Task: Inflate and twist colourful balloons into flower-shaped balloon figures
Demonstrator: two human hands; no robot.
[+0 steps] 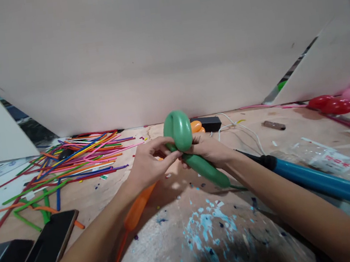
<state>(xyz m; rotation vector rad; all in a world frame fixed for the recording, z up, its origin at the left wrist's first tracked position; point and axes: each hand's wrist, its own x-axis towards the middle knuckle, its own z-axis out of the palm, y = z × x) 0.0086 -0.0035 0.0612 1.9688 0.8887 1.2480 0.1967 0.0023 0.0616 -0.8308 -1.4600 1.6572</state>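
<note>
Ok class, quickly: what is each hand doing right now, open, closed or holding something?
Left hand: closed, holding the green balloon just below its loop.
Right hand: closed, holding the same balloon where loop and straight part meet.

Green balloon (184,130), glossy, held above the desk (247,127): top folded into a loop, lower segment slanting down to a thin tail.

Left grip (145,162) and right grip (209,149), both bare, close together.
The left grip is pinched, its thumb (169,160) stretched toward the right grip, its index finger (159,141) bent above that thumb; the right grip curls inward, fingertips partly hidden. The left forearm (100,229) slants down and outward from its grip, the right forearm (274,191) likewise on the opposite side.
</note>
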